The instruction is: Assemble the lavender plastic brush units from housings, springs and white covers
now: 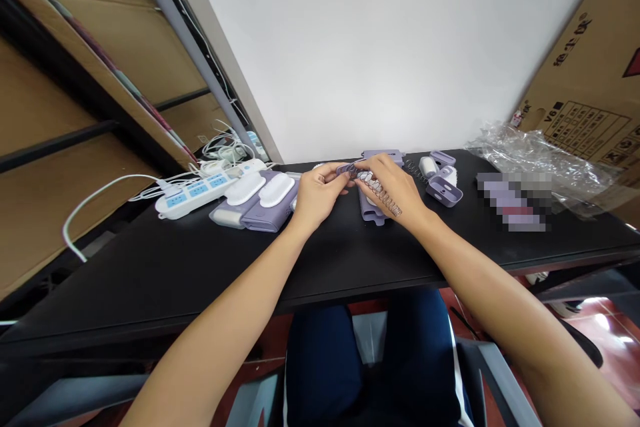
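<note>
My left hand (317,193) is closed, thumb and fingers pinching a small purple plastic part (344,169). My right hand (393,180) meets it there, its fingers curled around the other end of that part. A thin metal coil spring (385,199) runs from the fingertips across my right hand towards the wrist. Just beneath the right hand lies a purple plastic housing (373,213), partly covered by it. Behind the hands sits another flat purple piece (383,157). A second loose spring (414,170) lies right of my right hand.
Left on the black table (320,260) are purple devices with white pads (277,191), a white power strip (203,193) and tangled cables (225,150). To the right stand an open purple case (445,192), a white cylinder (428,167), a clear plastic bag (545,157) and a cardboard box (590,87).
</note>
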`<state>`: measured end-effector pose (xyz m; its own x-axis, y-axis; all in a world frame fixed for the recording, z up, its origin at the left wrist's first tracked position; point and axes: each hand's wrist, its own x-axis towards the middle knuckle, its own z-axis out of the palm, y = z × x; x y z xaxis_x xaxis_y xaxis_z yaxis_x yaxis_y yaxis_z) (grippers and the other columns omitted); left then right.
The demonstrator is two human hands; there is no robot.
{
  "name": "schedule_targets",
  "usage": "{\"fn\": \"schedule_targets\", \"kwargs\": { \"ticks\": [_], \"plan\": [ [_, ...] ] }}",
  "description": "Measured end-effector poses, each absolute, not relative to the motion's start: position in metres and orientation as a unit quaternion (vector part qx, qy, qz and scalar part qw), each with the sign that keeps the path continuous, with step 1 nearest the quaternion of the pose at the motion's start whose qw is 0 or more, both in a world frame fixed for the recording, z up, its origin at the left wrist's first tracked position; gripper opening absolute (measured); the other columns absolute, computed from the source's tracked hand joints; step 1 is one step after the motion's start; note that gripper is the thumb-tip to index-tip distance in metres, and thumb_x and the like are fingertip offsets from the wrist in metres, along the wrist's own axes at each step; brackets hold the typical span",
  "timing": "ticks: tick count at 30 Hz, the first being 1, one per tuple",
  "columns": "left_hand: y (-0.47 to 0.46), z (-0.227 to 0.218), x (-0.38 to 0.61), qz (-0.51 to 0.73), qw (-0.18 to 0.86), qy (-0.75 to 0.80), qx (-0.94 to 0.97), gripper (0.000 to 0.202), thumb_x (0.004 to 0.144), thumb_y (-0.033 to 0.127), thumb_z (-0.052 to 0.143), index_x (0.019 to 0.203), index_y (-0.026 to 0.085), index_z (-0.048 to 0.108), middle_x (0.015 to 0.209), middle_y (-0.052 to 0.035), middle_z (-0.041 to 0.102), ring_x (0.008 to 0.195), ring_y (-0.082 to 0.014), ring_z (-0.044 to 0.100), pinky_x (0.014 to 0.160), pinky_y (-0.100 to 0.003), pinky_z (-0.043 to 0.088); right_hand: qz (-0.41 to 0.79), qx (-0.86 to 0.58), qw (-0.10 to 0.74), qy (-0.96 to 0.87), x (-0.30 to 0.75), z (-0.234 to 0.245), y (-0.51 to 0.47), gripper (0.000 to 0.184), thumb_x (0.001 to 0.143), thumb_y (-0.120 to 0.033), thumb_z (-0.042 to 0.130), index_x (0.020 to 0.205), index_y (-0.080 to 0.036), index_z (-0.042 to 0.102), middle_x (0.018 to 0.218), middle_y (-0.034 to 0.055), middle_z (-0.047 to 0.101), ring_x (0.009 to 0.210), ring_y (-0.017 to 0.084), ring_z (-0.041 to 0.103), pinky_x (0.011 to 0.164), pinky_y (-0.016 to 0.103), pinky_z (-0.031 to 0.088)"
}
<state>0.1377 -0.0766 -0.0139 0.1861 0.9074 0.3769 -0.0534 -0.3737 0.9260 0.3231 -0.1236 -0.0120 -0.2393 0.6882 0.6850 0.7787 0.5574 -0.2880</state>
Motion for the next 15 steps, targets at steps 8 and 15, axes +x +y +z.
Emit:
{"fn": "schedule_targets", "kwargs": {
  "ticks": [8,15],
  "plan": [
    [-0.0786,-0.0123,0.1396,0.548,0.419,0.345,0.637,0.026,0.078,0.036,0.08,0.095,0.016,0.081,0.08,-0.0031,0.079,0.073,-0.0169,0.074,0.072,-0.028,0.059,-0.076,-0.476,0.394,-0.783,0.3195,-0.0098,-0.1259,0.026,0.104,-0.032,0.061,0.13,-0.027,0.066,0.126,0.0101,0.069,0.113,0.026,0.069,0.082,0.035,0.059],
    [-0.0793,-0.0165,0.1388,0.537,0.369,0.347,0.675,0.023,0.088,0.033,0.07,0.104,0.018,0.077,0.091,-0.0035,0.079,0.077,-0.0169,0.072,0.077,-0.03,0.057,-0.09,-0.483,0.381,-0.783,0.3168,-0.0092,-0.1265,0.028,0.105,-0.031,0.061,0.131,-0.027,0.067,0.124,0.0104,0.069,0.113,0.026,0.069,0.08,0.035,0.059]
  ]
}}
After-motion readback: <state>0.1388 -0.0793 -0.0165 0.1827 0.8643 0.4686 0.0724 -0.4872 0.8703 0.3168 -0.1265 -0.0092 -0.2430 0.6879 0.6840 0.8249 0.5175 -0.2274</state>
